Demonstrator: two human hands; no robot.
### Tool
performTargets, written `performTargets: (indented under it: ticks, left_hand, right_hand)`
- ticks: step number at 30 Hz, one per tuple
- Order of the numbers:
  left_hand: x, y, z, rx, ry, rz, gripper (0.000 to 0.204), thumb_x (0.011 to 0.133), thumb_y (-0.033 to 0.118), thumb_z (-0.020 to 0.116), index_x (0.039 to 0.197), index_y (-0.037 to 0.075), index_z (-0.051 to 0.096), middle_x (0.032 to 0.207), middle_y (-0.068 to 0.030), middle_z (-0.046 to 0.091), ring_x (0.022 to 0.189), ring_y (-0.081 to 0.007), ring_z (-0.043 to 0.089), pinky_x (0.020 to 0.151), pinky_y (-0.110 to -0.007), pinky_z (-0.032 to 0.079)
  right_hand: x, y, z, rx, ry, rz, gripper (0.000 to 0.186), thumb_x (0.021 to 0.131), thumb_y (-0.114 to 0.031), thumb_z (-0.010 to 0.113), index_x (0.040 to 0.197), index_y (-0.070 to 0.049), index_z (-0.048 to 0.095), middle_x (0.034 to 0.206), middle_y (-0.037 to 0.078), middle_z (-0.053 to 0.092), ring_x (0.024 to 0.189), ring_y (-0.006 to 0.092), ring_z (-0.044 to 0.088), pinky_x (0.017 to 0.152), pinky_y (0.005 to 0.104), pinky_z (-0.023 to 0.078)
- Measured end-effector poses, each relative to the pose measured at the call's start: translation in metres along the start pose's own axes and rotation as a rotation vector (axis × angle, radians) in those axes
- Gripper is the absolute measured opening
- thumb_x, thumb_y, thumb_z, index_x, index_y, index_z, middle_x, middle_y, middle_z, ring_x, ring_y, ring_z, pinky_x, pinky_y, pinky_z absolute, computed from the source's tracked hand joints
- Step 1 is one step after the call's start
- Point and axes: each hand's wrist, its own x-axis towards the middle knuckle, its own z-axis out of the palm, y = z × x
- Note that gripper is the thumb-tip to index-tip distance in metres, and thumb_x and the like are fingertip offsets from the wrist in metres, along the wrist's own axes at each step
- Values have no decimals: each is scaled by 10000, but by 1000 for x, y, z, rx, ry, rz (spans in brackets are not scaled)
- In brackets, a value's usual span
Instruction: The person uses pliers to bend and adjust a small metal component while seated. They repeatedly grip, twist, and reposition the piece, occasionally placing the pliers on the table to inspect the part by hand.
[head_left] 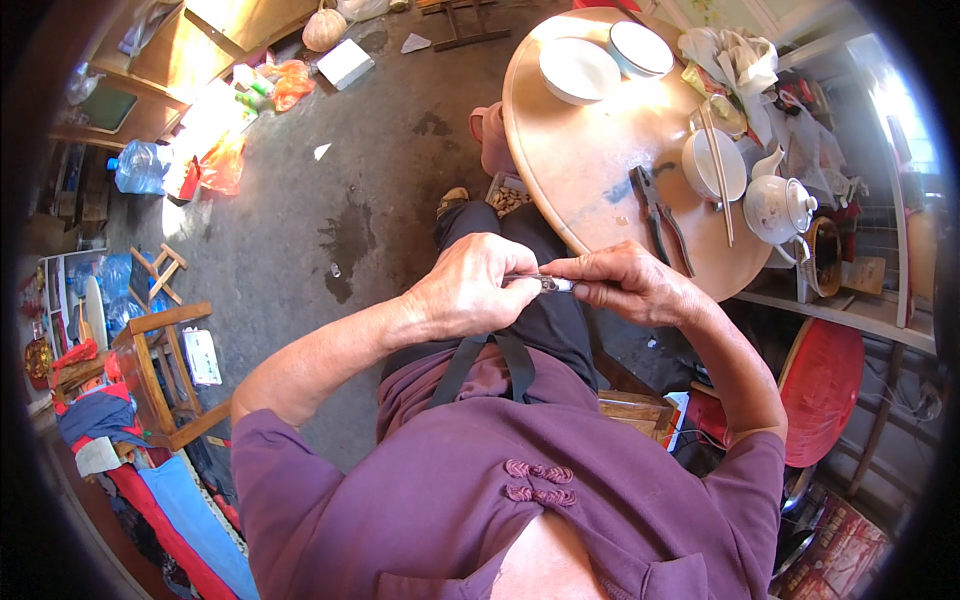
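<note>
My left hand [472, 284] and my right hand [632, 284] meet above my lap, both closed with fingers pinched. Between their fingertips is a small metal-and-white piece [555, 285]. A thin metal part of it runs into the left fingers, and its white end sits at the right thumb and forefinger. Most of it is covered, so its kind cannot be made out. Nearest to my right hand, on the round wooden table [560, 150], lies a pair of pliers [655, 212] with dark jaws and spread handles.
Two bowls stand at the table's far side, and another bowl [714, 165] carries chopsticks [718, 180]. Beside it is a white teapot [780, 208]. Under the table edge sits a box of small pale pieces [510, 193]. A wooden stool [170, 375] stands left, and a red round board [822, 390] leans right.
</note>
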Motion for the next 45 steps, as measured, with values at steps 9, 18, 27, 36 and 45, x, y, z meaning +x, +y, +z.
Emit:
performTargets:
  ticks: [9, 18, 27, 36, 45]
  left_hand:
    - [1, 10, 4, 44, -36, -21, 141, 864, 85, 590, 789, -25, 637, 593, -7, 478, 594, -48, 430, 536, -271, 377]
    - [4, 17, 4, 74, -128, -34, 154, 858, 101, 587, 789, -28, 634, 588, 0, 479, 584, -48, 419, 526, -276, 357]
    - [1, 18, 3, -93, -73, -22, 130, 859, 73, 586, 810, -36, 637, 596, 10, 502, 602, -43, 441, 538, -252, 376]
    - [2, 12, 25, 420, 538, 423, 59, 788, 44, 644, 835, 8, 639, 691, -147, 619, 591, -300, 626, 539, -355, 480]
    - [-12, 20, 29, 432, 617, 513, 65, 780, 4, 641, 842, -11, 631, 723, -156, 633, 623, -326, 635, 557, -366, 497]
  right_hand:
    - [-4, -6, -2, -124, 11, -44, 350, 883, -28, 602, 1233, -33, 605, 830, 168, 654, 739, 303, 645, 679, 376, 501]
    - [-7, -8, -19, -178, -125, -39, 331, 876, -17, 604, 1205, -43, 625, 916, 168, 683, 836, 313, 671, 734, 378, 516]
    - [-18, -5, -15, 136, 39, 137, 202, 933, -150, 590, 1085, -21, 624, 840, 104, 646, 761, 200, 625, 668, 318, 489]
    - [-10, -11, 53, 1011, 582, 366, 214, 905, -180, 652, 1079, -61, 623, 712, -69, 518, 559, 12, 419, 467, 176, 318]
    - [3, -21, 72, 602, 761, 93, 194, 912, -106, 616, 1063, 16, 603, 738, -15, 561, 652, 89, 518, 588, 253, 436]
